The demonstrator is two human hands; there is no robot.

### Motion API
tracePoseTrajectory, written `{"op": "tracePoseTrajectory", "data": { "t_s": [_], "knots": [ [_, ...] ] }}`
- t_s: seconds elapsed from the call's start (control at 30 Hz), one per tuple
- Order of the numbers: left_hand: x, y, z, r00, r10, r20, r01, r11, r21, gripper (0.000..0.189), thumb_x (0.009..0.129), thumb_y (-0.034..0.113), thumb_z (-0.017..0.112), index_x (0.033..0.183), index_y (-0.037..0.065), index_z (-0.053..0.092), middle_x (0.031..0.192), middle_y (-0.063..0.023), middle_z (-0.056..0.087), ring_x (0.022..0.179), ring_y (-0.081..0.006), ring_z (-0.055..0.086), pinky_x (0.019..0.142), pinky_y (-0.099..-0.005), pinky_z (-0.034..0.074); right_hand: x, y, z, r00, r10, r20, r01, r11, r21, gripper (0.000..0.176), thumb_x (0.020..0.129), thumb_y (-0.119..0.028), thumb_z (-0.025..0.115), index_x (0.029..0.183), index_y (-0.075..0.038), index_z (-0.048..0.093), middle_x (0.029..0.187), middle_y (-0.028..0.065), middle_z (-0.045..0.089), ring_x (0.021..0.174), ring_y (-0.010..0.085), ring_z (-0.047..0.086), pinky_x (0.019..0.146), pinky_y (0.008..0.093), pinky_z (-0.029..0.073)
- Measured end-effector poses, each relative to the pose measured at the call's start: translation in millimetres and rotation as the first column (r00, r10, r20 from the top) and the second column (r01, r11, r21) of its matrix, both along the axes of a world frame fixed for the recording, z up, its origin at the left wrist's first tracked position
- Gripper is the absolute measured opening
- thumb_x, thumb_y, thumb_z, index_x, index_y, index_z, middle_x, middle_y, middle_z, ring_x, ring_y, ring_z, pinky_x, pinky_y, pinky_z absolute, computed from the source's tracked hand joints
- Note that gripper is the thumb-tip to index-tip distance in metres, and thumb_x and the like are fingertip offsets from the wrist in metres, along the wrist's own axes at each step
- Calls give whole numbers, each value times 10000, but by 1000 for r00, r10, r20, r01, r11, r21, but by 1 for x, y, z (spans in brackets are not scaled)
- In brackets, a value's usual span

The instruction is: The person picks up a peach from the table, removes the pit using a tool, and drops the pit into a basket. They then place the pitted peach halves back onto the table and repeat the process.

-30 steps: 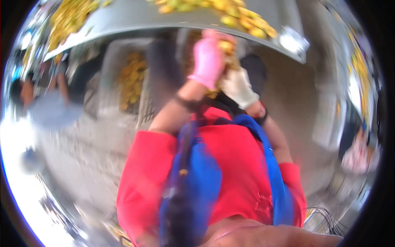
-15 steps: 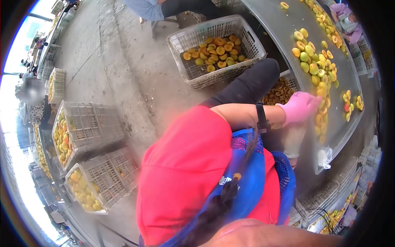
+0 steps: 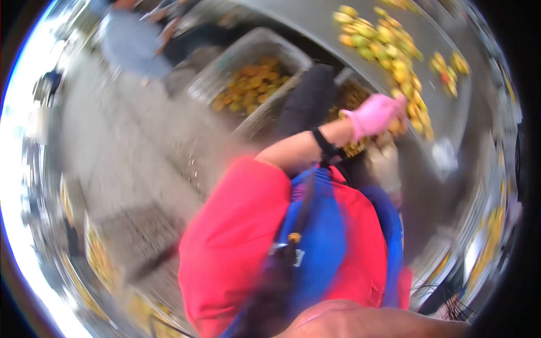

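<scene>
At two o'clock we're seemingly handling fruit (image 3: 393, 61), our left hand (image 3: 375, 116) and right hand (image 3: 384, 162) too blurred for telling any grip; next is probably calling for steady holding.

No lettering could be read: the white mark (image 3: 298, 258) on the blue apron (image 3: 324, 231) was too blurred to make out, and the faint marks (image 3: 373, 293) on the red top, between the apron's blue parts, were equally illegible
</scene>
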State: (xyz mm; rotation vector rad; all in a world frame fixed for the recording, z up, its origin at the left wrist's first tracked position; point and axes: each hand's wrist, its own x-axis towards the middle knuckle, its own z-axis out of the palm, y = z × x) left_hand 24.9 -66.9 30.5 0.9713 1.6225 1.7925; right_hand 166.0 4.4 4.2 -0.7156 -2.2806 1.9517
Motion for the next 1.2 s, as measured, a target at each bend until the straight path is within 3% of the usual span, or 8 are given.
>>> {"op": "tracePoseTrajectory", "data": {
  "t_s": [0.07, 0.13, 0.43, 0.67, 0.83, 0.93, 1.0, 1.2],
  "knots": [
    [7, -7, 20, 973, -158, 166, 169, 984, -58, 575, 1074, 365, 321, 763, 58, 695, 708, -70, 681, 628, -137, 621, 579, -334, 505, 10, 5, 3, 997, 81, -17, -83, 976, -203, 89, 947, -136, 583, 1013, -88, 548, 607, -22, 508, 404, 76, 431, 351, 250, 309],
    [2, 2, 3, 953, -300, 35, 301, 954, -14, 645, 1082, 375, 257, 842, 2, 725, 769, -66, 714, 705, -156, 655, 668, -300, 515, 15, 0, 14, 994, 66, -83, -99, 851, -515, 111, 919, -114, 597, 966, -111, 496, 617, -31, 439, 413, 73, 385, 370, 240, 277],
    [-19, 9, 2, 717, -370, -590, 478, 878, 31, 459, 1037, 277, 402, 862, -34, 691, 872, -156, 718, 828, -289, 686, 795, -352, 541, 11, 6, 6, 963, 204, -178, -271, 721, -638, 229, 962, -148, 556, 1185, -97, 571, 757, -72, 517, 550, 37, 446, 479, 225, 348],
    [-27, 11, -22, 828, -422, -369, 469, 882, 42, 444, 1040, 268, 420, 841, -40, 671, 863, -168, 708, 824, -296, 687, 789, -367, 542, -2, 8, 4, 960, 227, -166, -267, 920, -285, 182, 950, -127, 547, 1128, -94, 569, 830, -63, 561, 683, 63, 528, 579, 233, 428],
    [-25, 15, -17, 781, -358, -512, 451, 890, 65, 398, 987, 317, 499, 842, -13, 668, 880, -154, 712, 795, -274, 682, 719, -354, 537, -3, 20, 1, 945, 315, -83, -300, 742, -600, 84, 956, -156, 574, 1030, -124, 549, 707, -69, 486, 549, 60, 447, 475, 237, 352],
    [-29, 16, -30, 852, -365, -374, 452, 875, 175, 455, 1012, 341, 496, 821, -48, 635, 877, -165, 706, 844, -270, 677, 775, -370, 546, -1, 14, -4, 955, 286, -74, -261, 702, -662, 78, 961, -180, 593, 956, -144, 524, 635, -75, 417, 461, 46, 361, 406, 237, 274],
    [-22, 13, -32, 903, -298, 310, 272, 954, 125, 749, 1019, 622, 348, 852, -38, 663, 882, -143, 707, 781, -213, 684, 709, -320, 563, -10, 14, -15, 964, 239, -113, -260, 784, -564, 80, 955, -173, 594, 938, -148, 519, 630, -77, 422, 458, 42, 369, 401, 236, 283],
    [-24, 7, -15, 835, 1, 550, 0, 1000, -1, 878, 911, 812, 318, 872, 15, 683, 835, -150, 703, 722, -256, 683, 677, -357, 574, -32, 13, -24, 955, 221, -195, -259, 947, -193, 124, 945, -143, 575, 1056, -89, 568, 716, 18, 551, 560, 122, 516, 505, 293, 416]
  ]
}}
